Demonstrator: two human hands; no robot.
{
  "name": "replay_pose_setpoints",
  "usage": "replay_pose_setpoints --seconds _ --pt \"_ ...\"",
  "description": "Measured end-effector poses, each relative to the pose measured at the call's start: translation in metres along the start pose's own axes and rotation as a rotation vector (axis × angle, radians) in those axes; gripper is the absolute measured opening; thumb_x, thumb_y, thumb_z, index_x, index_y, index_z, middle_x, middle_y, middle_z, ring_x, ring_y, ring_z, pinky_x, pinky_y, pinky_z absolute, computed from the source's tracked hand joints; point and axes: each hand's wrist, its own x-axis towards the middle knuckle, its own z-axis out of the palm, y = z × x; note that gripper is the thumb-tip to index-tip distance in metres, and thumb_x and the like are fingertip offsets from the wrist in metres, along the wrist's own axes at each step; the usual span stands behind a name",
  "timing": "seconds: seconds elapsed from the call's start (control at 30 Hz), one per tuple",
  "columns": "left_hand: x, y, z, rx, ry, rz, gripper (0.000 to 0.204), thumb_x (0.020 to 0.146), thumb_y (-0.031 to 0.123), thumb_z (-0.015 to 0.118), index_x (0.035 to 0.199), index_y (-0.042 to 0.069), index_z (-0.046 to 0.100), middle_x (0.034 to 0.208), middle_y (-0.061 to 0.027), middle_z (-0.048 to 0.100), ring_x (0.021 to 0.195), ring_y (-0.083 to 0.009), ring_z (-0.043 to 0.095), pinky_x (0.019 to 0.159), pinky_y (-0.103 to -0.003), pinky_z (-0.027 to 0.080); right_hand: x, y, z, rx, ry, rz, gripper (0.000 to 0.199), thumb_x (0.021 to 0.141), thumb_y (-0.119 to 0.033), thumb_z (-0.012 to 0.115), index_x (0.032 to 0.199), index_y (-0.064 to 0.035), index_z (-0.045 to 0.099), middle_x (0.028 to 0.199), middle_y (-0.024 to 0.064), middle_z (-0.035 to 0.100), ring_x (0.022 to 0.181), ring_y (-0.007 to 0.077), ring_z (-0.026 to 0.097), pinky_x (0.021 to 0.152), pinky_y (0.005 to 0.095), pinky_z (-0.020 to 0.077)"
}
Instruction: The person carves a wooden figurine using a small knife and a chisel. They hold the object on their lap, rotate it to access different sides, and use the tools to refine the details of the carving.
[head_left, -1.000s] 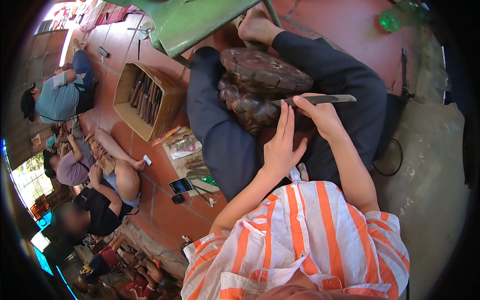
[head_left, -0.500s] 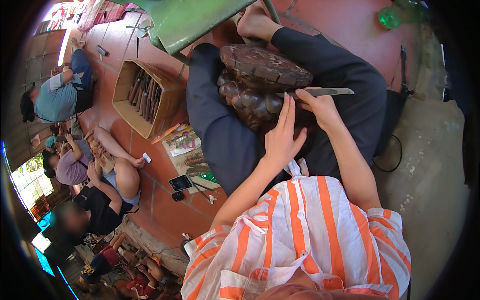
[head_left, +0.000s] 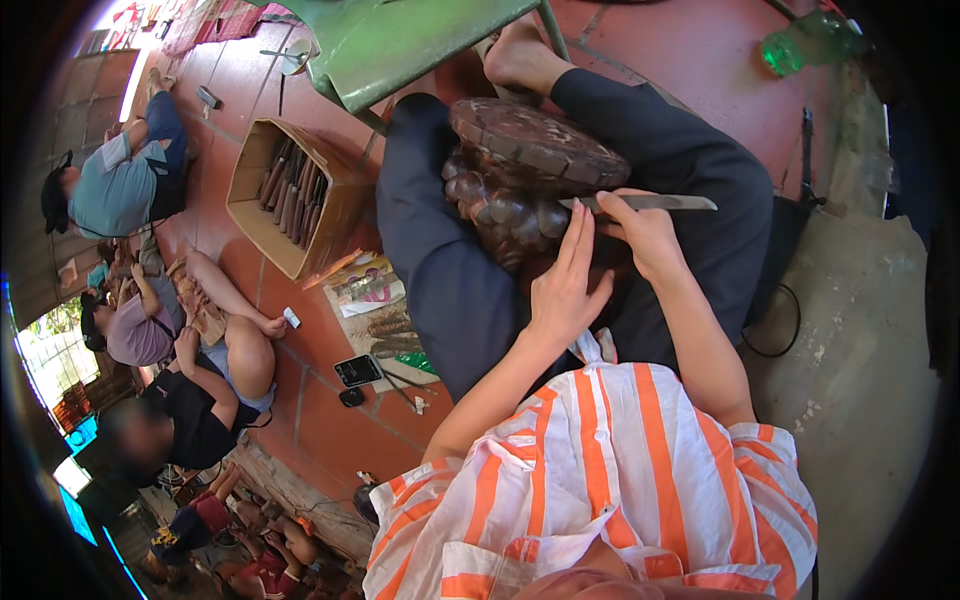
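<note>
Between my knees rests a dark brown carved wooden piece (head_left: 505, 215), with a thick round slab (head_left: 540, 145) on its far side and rounded, scale-like lumps below. My right hand (head_left: 648, 238) is closed around a narrow, flat metal blade (head_left: 675, 202), whose pointed end sticks out to the right. The blade's other end lies against the carving, beside the lumps. My left hand (head_left: 562, 295) has its fingers stretched out and thumb apart, with the fingertips at that inner end of the blade. The exact contact under the fingertips is hidden.
A cardboard box (head_left: 240, 200) of wooden-handled tools (head_left: 292, 195) stands to the left. Nearer lie a phone (head_left: 358, 370) and more tools (head_left: 395, 328). A green chair (head_left: 400, 45) is ahead, a green bottle (head_left: 785, 52) far right. Several people sit at left.
The view has shifted slightly. My right hand and the blade sit a little lower against the carving, while my left fingers stay at the blade's inner end.
</note>
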Motion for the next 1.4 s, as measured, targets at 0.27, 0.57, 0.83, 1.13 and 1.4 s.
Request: replay_pose_setpoints --seconds 0.27,0.57,0.83,1.13,1.4 --pt "0.001 0.001 0.0 -0.006 0.015 -0.02 0.084 0.073 0.013 0.069 0.144 -0.001 0.026 0.149 -0.0178 0.029 0.106 -0.0316 0.061 0.066 -0.03 0.055 0.004 0.001 0.002 -0.151 -0.038 -0.122 0.019 0.082 -0.014 0.065 0.076 0.0034 0.068 0.063 0.0019 0.058 0.059 0.0081 0.049 0.054 0.0244 0.0377" --pt "-0.007 0.001 -0.002 0.009 0.053 0.016 0.085 0.072 0.012 0.07 0.144 0.0 0.027 0.15 -0.0174 0.028 0.105 -0.0309 0.061 0.066 -0.031 0.055 0.0 -0.009 0.004 -0.138 -0.116 -0.124 0.018 0.083 -0.013 0.063 0.076 0.0036 0.067 0.066 0.0028 0.061 0.063 0.0081 0.054 0.058 0.023 0.0402" --pt "-0.011 0.004 -0.005 0.001 0.054 0.023 0.087 0.074 0.015 0.07 0.145 0.001 0.023 0.15 -0.0175 0.027 0.106 -0.0321 0.06 0.067 -0.031 0.055 0.0 -0.008 -0.001 -0.044 -0.179 -0.055 0.016 0.083 -0.014 0.065 0.075 -0.001 0.066 0.072 0.0051 0.065 0.067 0.0103 0.06 0.061 0.0231 0.0429" --pt "-0.013 0.003 -0.003 -0.023 0.075 0.046 0.087 0.073 0.015 0.07 0.146 0.001 0.023 0.15 -0.0172 0.027 0.111 -0.0318 0.058 0.069 -0.033 0.055 -0.007 -0.003 0.0 0.027 -0.175 -0.071 0.014 0.084 -0.01 0.065 0.077 0.0018 0.067 0.072 0.0077 0.065 0.069 0.0144 0.064 0.061 0.0246 0.0462" --pt "-0.005 0.0 0.003 -0.029 0.01 -0.023 0.084 0.072 0.015 0.071 0.144 0.001 0.029 0.15 -0.0161 0.029 0.108 -0.0289 0.061 0.066 -0.03 0.056 0.001 0.004 -0.005 -0.05 -0.076 -0.001 0.015 0.084 -0.012 0.063 0.08 0.0017 0.067 0.073 0.0076 0.066 0.07 0.0134 0.064 0.066 0.024 0.0479"
